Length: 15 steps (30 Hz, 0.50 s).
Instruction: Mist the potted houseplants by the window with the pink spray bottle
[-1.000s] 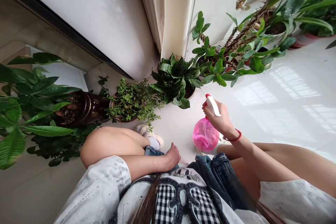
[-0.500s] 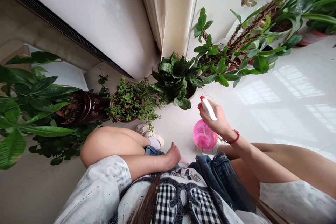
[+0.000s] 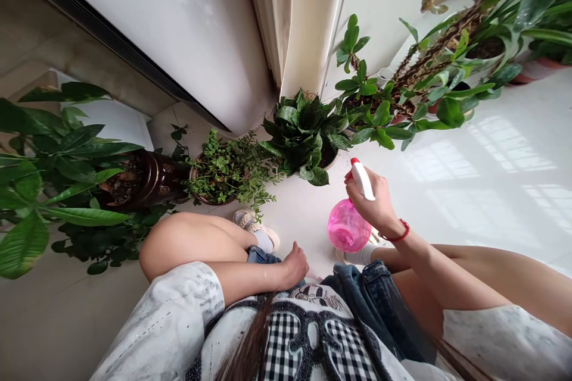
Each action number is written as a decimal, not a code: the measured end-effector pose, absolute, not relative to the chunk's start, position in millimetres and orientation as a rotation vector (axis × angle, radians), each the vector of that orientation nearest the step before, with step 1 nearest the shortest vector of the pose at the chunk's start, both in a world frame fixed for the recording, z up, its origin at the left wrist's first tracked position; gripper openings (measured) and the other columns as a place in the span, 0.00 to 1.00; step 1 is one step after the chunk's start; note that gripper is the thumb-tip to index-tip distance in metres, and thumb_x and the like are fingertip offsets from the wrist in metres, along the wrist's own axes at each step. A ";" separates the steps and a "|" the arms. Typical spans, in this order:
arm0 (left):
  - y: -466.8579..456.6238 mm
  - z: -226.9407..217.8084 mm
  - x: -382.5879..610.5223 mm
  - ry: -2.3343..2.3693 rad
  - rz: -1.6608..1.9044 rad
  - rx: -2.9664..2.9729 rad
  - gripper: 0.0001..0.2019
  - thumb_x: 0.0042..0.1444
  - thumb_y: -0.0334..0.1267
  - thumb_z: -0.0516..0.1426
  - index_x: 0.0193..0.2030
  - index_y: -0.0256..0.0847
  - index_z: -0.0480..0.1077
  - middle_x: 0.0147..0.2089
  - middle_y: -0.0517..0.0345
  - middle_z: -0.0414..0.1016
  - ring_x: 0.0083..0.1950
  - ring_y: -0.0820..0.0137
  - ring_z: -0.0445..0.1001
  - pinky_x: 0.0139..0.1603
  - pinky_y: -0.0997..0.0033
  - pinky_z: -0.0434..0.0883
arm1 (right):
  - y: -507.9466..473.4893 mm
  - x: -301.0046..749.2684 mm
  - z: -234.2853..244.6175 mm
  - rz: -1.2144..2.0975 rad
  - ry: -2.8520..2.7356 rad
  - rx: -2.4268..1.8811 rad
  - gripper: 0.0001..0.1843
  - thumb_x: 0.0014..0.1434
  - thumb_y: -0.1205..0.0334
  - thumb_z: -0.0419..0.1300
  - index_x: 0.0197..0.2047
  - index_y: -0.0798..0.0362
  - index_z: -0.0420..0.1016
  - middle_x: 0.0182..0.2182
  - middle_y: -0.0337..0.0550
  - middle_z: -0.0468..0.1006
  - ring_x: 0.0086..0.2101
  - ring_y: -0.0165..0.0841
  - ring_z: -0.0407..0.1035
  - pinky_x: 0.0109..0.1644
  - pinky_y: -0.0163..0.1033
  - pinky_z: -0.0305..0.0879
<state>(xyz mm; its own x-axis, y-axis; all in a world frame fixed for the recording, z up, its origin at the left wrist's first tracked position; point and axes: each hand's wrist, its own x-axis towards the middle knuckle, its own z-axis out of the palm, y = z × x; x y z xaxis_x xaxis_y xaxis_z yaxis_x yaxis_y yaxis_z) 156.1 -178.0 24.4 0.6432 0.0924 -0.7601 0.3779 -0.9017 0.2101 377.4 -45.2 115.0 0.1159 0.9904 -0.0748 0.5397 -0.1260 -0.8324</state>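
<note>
My right hand (image 3: 374,199) is wrapped round the neck of a pink see-through spray bottle (image 3: 348,227), just under its white and red spray head. The nozzle points at a potted plant with broad dark green leaves (image 3: 308,131); no spray can be made out. Some liquid seems to show inside the round bottle. My left hand (image 3: 295,266) rests in my lap with its fingers curled in, and nothing shows in it. To the left of the dark-leaved plant stands a pot of small-leaved greenery (image 3: 223,172).
A dark brown glazed pot (image 3: 163,178) with a large-leaved plant (image 3: 75,149) stands at left. Spiny-stemmed plants (image 3: 415,77) line the wall at right. A tall white appliance (image 3: 179,24) and a curtain (image 3: 272,12) rise behind. The tiled floor (image 3: 473,178) reflects window light.
The spray head and my right hand have tilted slightly right and up in the picture, the bottle still held. My left hand stays put. The whole view has shifted a little.
</note>
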 end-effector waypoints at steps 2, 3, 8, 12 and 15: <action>-179.0 23.1 155.2 0.366 -1.123 2.527 0.20 0.69 0.31 0.49 0.61 0.32 0.76 0.60 0.37 0.80 0.63 0.49 0.76 0.67 0.44 0.67 | -43.8 375.6 116.7 0.880 -1.490 -1.737 0.04 0.52 0.59 0.54 0.32 0.49 0.68 0.27 0.41 0.75 0.26 0.34 0.67 0.34 0.42 0.63; -179.7 22.0 154.7 0.365 -1.120 2.534 0.21 0.68 0.31 0.49 0.62 0.32 0.76 0.60 0.37 0.80 0.62 0.50 0.76 0.66 0.44 0.67 | -43.0 374.6 117.3 0.882 -1.488 -1.733 0.04 0.53 0.60 0.54 0.33 0.49 0.68 0.27 0.41 0.75 0.27 0.35 0.67 0.34 0.43 0.63; -185.0 13.7 150.7 0.363 -1.092 2.579 0.21 0.68 0.31 0.49 0.61 0.34 0.76 0.59 0.38 0.80 0.61 0.50 0.76 0.65 0.45 0.67 | -37.8 369.9 120.4 0.905 -1.492 -1.752 0.02 0.54 0.60 0.55 0.32 0.48 0.67 0.25 0.40 0.73 0.25 0.34 0.65 0.33 0.42 0.62; -188.7 8.2 147.4 0.387 -1.027 2.599 0.20 0.67 0.31 0.50 0.59 0.33 0.77 0.57 0.38 0.81 0.60 0.51 0.76 0.64 0.45 0.66 | -33.6 368.5 122.7 0.879 -1.489 -1.762 0.02 0.55 0.61 0.55 0.31 0.48 0.68 0.25 0.39 0.73 0.24 0.33 0.65 0.32 0.42 0.61; -189.8 6.2 146.7 0.412 -1.017 2.589 0.20 0.67 0.31 0.51 0.59 0.33 0.78 0.56 0.38 0.81 0.59 0.51 0.76 0.64 0.45 0.66 | -30.4 368.9 122.0 0.842 -1.463 -1.761 0.03 0.54 0.60 0.55 0.32 0.48 0.68 0.25 0.39 0.73 0.25 0.33 0.65 0.31 0.41 0.62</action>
<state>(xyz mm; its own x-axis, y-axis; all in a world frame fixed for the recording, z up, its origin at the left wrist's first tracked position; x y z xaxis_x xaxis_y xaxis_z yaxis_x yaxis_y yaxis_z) 146.7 -189.8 6.2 0.7039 0.1451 -0.6953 0.3794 -0.9044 0.1953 368.9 -30.4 122.0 0.1559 0.9864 -0.0520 0.5409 -0.1293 -0.8311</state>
